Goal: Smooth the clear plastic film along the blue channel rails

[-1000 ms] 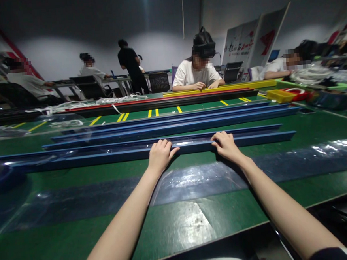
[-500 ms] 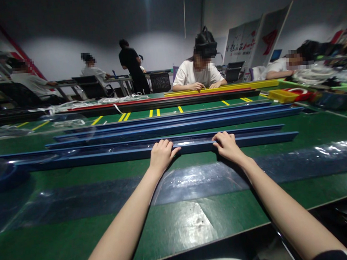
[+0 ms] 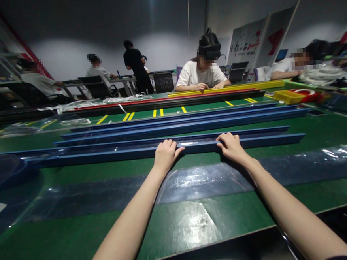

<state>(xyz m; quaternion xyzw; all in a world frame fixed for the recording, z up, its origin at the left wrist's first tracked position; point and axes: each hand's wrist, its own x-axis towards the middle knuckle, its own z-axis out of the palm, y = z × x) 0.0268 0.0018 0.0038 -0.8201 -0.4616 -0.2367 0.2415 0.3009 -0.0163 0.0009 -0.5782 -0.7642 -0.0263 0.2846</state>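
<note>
A long blue channel strip (image 3: pixel 127 153) with raised edges lies across the table in front of me. My left hand (image 3: pixel 167 154) is closed over its near edge, with the fingers reaching into the channel and the thumb along the side facing me. A short way to the right, my right hand (image 3: pixel 231 146) grips the same edge, fingers curled inward. Clear plastic film shows inside the channel between the hands. Under my forearms, a wide strip of clear film (image 3: pixel 207 181) runs flat across the green table (image 3: pixel 157 234).
Beyond lie several more blue channels (image 3: pixel 185 123), then black, red and yellow strips (image 3: pixel 247 87). A roll of clear film (image 3: pixel 10 177) stands at left. A yellow tray (image 3: pixel 288 97) sits at far right. A co-worker (image 3: pixel 201 74) handles the yellow strip opposite; other people are behind.
The whole view has shifted slightly to the right. Both hands keep their places on the blue channel strip, and more of the film roll shows at left.
</note>
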